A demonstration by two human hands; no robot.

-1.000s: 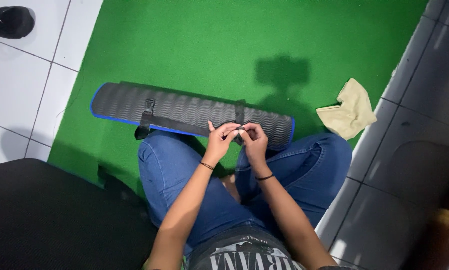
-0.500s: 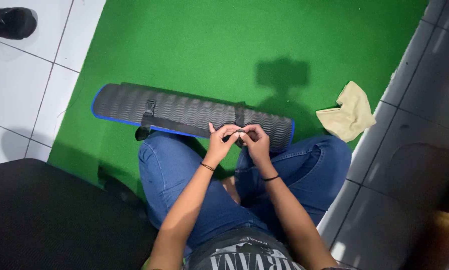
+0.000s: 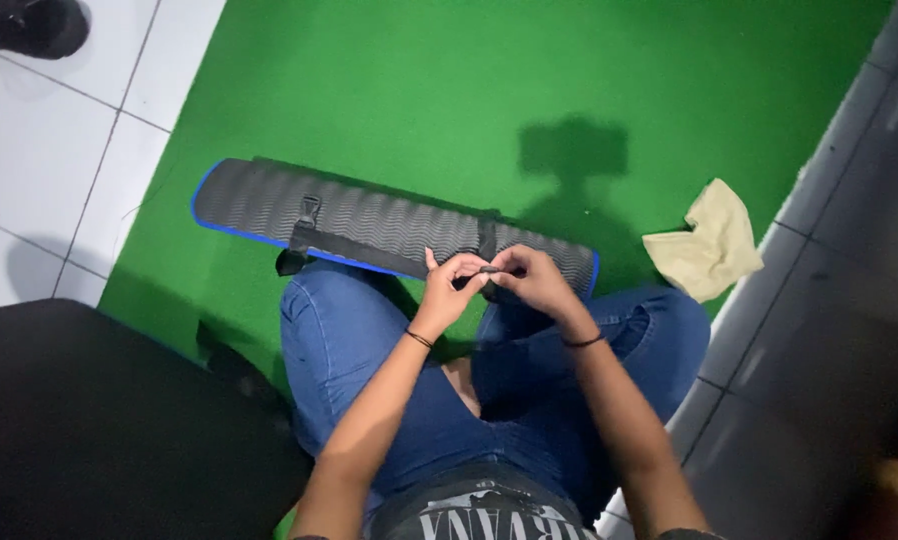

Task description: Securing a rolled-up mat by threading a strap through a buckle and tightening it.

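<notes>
A rolled dark grey mat (image 3: 369,220) with a wavy texture and a blue edge lies across the green turf in front of my knees. Two black straps go round it: one with a buckle (image 3: 309,212) near the left end, one near the right end (image 3: 486,236). My left hand (image 3: 449,290) and my right hand (image 3: 534,282) meet at the near side of the right strap. Both pinch a small black strap end or clip (image 3: 489,270) between their fingertips.
A crumpled beige cloth (image 3: 711,243) lies on the turf to the right. White floor tiles (image 3: 49,170) lie at the left, with a black shoe (image 3: 29,25) at the top left corner. A black mat (image 3: 89,420) fills the lower left. Grey tiles (image 3: 829,300) run along the right.
My right wrist has swung outward to the right, with the fingers staying on the strap end. The view has shifted slightly; the mat has not moved.
</notes>
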